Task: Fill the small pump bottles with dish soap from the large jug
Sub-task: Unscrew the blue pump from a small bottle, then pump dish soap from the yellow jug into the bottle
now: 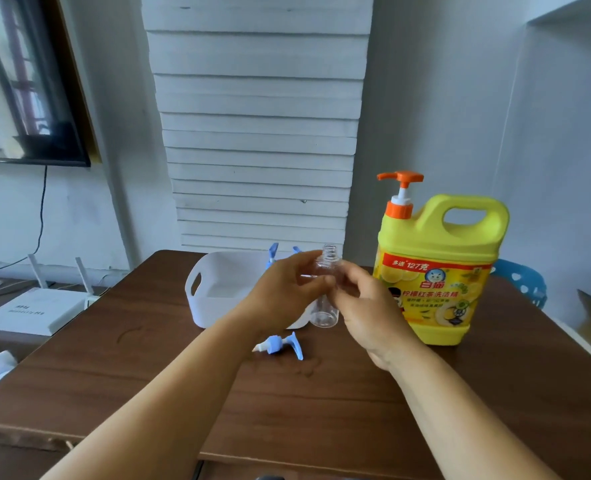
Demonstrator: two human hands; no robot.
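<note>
A small clear bottle with an open threaded neck is held upright above the brown table. My left hand and my right hand both grip its middle from either side. Its blue pump head lies on the table just below the hands. The large yellow jug with an orange pump stands upright to the right, close to my right hand. The blue tops of two more pump bottles stick up behind my left hand, inside the white basket.
The white basket sits at the table's far middle, against the wall. A white router lies on a lower surface to the left. A blue plastic chair back shows behind the jug. A wet smear marks the table near the pump head.
</note>
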